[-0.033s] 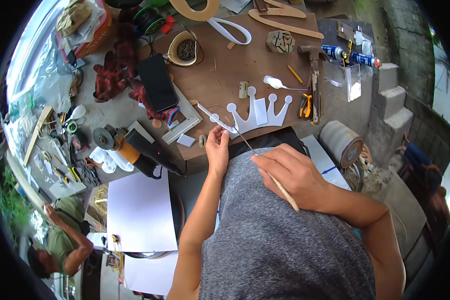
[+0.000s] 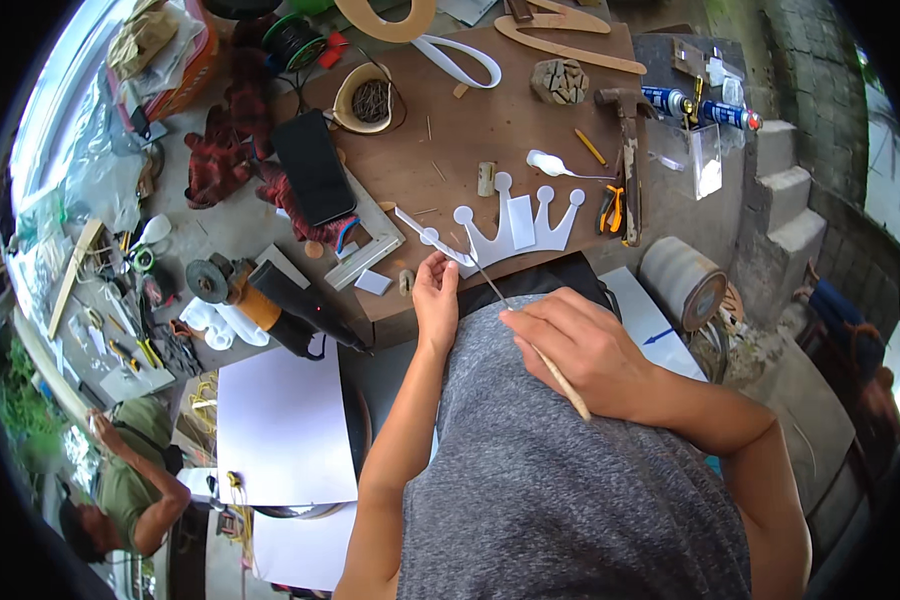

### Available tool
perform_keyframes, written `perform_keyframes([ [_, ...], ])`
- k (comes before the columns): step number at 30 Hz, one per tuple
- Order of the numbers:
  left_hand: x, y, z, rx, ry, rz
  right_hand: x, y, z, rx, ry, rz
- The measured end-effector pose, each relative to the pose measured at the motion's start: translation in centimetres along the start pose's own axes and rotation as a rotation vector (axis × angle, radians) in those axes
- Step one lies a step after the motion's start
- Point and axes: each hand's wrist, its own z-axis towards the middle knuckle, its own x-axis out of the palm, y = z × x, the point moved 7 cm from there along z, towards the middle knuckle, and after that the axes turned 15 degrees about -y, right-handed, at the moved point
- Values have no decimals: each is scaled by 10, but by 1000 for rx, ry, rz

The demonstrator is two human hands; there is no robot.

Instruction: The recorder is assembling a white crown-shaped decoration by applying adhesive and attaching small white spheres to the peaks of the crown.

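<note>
On the near edge of the brown board lies a white crown-shaped cutout (image 2: 490,245) with round-tipped points. A small white rectangular piece (image 2: 521,222) rests on it. My left hand (image 2: 436,295) pinches the crown's lower left end, where a narrow white strip (image 2: 410,222) slants away. In my right hand (image 2: 590,350) is a slim tool (image 2: 560,382) with a pale wooden handle and a long thin shaft. Its tip reaches the crown beside my left fingers; the exact contact is too small to make out.
The brown board (image 2: 530,120) also bears a hammer (image 2: 630,170), orange-handled pliers (image 2: 611,210), a white squeeze bottle (image 2: 544,162) and a cup of nails (image 2: 372,100). To the left are a black phone (image 2: 313,165) and an angle grinder (image 2: 232,285). Another person (image 2: 135,470) is at lower left.
My right hand and the wooden handle of the tool have shifted very slightly to the left. My left hand and the crown look the same.
</note>
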Motion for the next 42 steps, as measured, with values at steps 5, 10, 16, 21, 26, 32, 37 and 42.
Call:
perform_keyframes([
  [5,-8,-10,-19,-131,188,99,23,-2,-2,50,13,-7],
  [10,-35,-80,-21,223,109,347,29,1,-2,93,-32,-24],
  [16,-36,-125,13,412,42,555,27,2,-9,131,-100,-22],
  [21,-28,-104,40,365,52,527,27,-1,-16,162,-144,-18],
  [26,-27,-82,57,260,79,422,32,-7,-23,184,-171,-5],
  [32,-26,-87,59,236,94,416,34,-10,-25,201,-180,7],
  [37,-22,-86,57,251,115,443,39,-12,-27,199,-168,-22],
  [42,-24,-84,61,239,125,447,44,-13,-27,212,-166,-20],
])
